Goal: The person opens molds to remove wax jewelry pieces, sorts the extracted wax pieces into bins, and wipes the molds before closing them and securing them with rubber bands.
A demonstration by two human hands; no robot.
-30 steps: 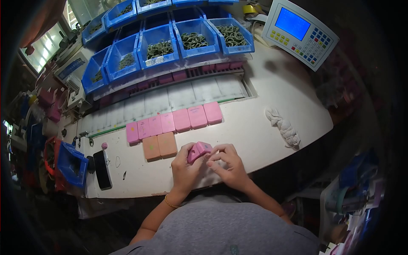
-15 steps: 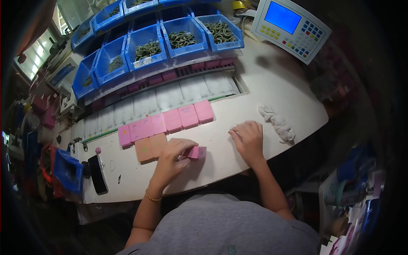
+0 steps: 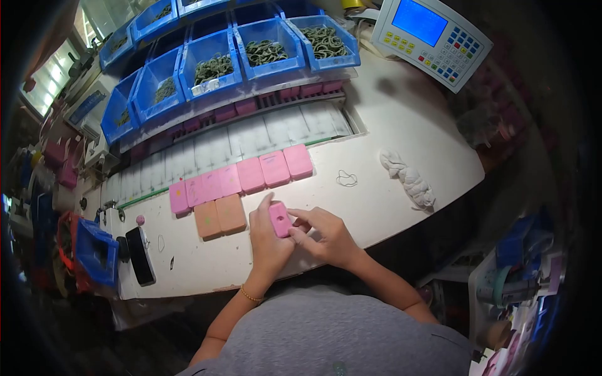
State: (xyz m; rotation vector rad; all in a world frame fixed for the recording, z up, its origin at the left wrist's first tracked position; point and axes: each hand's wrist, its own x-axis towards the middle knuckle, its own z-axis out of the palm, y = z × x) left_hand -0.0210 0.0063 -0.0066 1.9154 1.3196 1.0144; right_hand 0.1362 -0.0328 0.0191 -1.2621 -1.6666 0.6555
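A small pink block [image 3: 280, 220] with a round hollow in its upward face is held above the front of the table. My left hand [image 3: 266, 241] is closed around its left side, the thumb or a finger reaching up past its top. From the right, my right hand [image 3: 329, 235] pinches its near edge with fingers and thumb. Left of my hands lie two orange blocks [image 3: 221, 217] side by side. Behind them runs a row of flat pink blocks [image 3: 249, 174]. Farther right, a thin dark loop of band [image 3: 346, 178] rests on the table.
Blue bins [image 3: 213, 69] holding greenish rings stand at the back. A keypad console [image 3: 433, 41] with a blue screen is at the back right. A twisted white cloth [image 3: 407, 180] lies to the right. A phone [image 3: 140, 255] lies at the left, near a blue bin [image 3: 99, 254].
My right hand has moved left from beside the band loop to the pink block. My left hand has turned the block, so the face with the hollow now shows upward.
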